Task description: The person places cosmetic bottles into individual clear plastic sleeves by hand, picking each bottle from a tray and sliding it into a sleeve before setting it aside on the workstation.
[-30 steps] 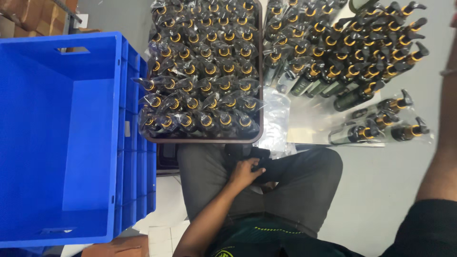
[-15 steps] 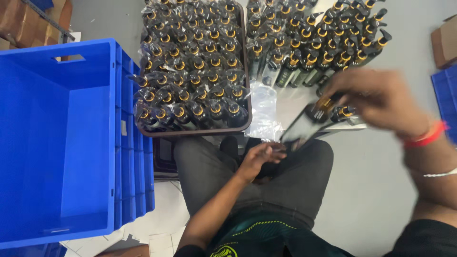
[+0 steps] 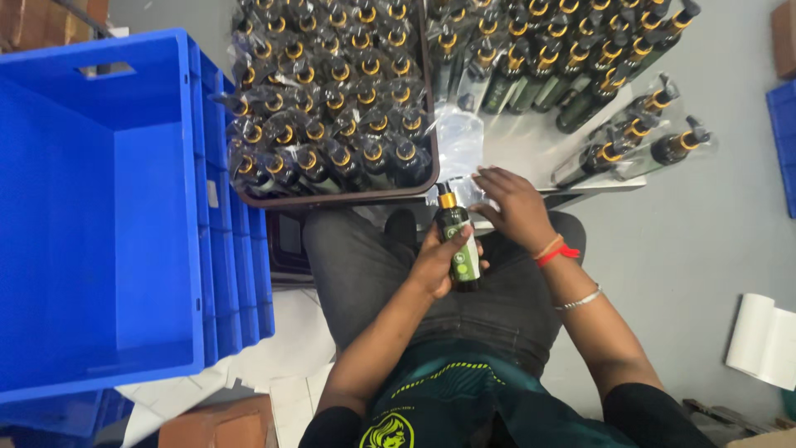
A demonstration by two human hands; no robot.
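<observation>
I sit with a dark green bottle point(image 3: 458, 241) with a gold collar and black pump over my lap. My left hand point(image 3: 437, 260) is shut around its lower body. My right hand point(image 3: 514, 204) rests fingers spread on clear plastic bags point(image 3: 458, 158) just right of the bottle's top, touching the bags, not the bottle. Ahead of my knees a dark tray point(image 3: 348, 198) holds several bagged pump bottles point(image 3: 332, 108) standing upright.
A big blue crate point(image 3: 99, 216) stands at my left, with nothing showing inside. More bagged bottles point(image 3: 572, 58) lie on a white board at the upper right, three apart point(image 3: 638, 141). A white paper roll point(image 3: 763, 340) lies on the grey floor at right.
My right hand came back from the bottles at upper right to my lap. A bottle now stands in my left hand, which held none before.
</observation>
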